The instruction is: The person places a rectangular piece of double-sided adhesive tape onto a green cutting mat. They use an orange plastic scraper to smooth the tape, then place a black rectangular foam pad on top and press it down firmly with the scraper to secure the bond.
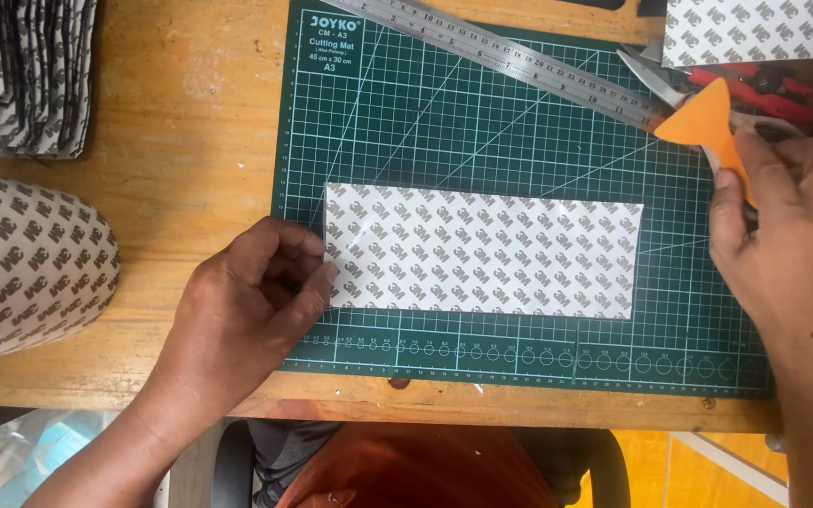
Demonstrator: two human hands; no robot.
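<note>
Left hand (251, 301) pinched one patterned sheet (484, 249), right hand (783, 245) clasped one orange scraper (708, 122), one steel ruler (501, 55) beyond, perhaps one pair of red-handled scissors (755, 89).

Between our two sets of fingers (317, 282) the cutting mat (482, 141) lies open; beyond them a steel ruler (510, 56) and scissors (745, 89) block.

sheet (482, 249) on cutting mat (519, 141); ruler (501, 52) behind; roll (35, 259) left of mat

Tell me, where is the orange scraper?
The orange scraper is at the upper right of the head view, in the right hand, just below the metal ruler.
</note>
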